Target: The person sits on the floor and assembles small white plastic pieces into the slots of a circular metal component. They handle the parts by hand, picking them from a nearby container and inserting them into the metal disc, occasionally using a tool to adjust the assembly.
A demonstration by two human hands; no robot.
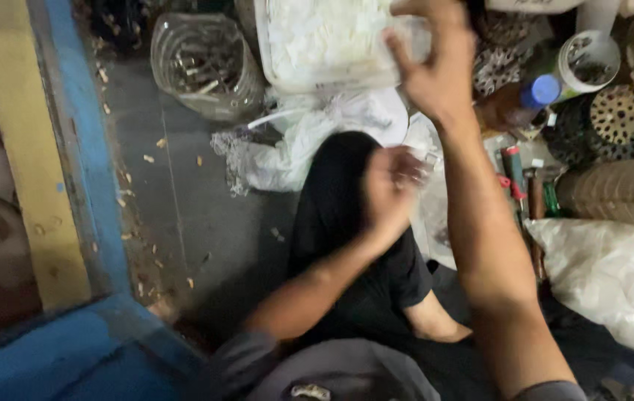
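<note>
Grey sleeves at the bottom edge of the frame lead up into two bare forearms, with a bent knee in black cloth between them. From there the left hand [389, 191] sits at the centre of the frame, just above the knee, its fingers curled into a narrow grip around something small and pale. Motion blur hides what that piece is, and I cannot tell its shape or long axis.

Higher up, the right hand [436, 70] reaches to the upper middle of the frame. Its fingers are spread wide and bent, holding nothing that shows, and its fingertips hover over the near right corner of a clear rectangular plastic tub of small white pieces [332, 41]. Whether the fingertips touch the tub's rim is not clear. That tub lies up and slightly left of the right hand, with its long side running across the frame, and the right hand is far nearer to it than the left.

Left of the tub stands a clear round plastic jar of thin metal parts [202, 63] on the grey concrete floor [183, 193], which is littered with small tan chips. Crumpled white plastic sheet [309, 141] lies below the tub. At the upper right, a bottle with a blue cap [541, 90] and a white cylindrical container [588, 63] sit among clutter, and a white sack [614, 275] fills the lower right.
</note>
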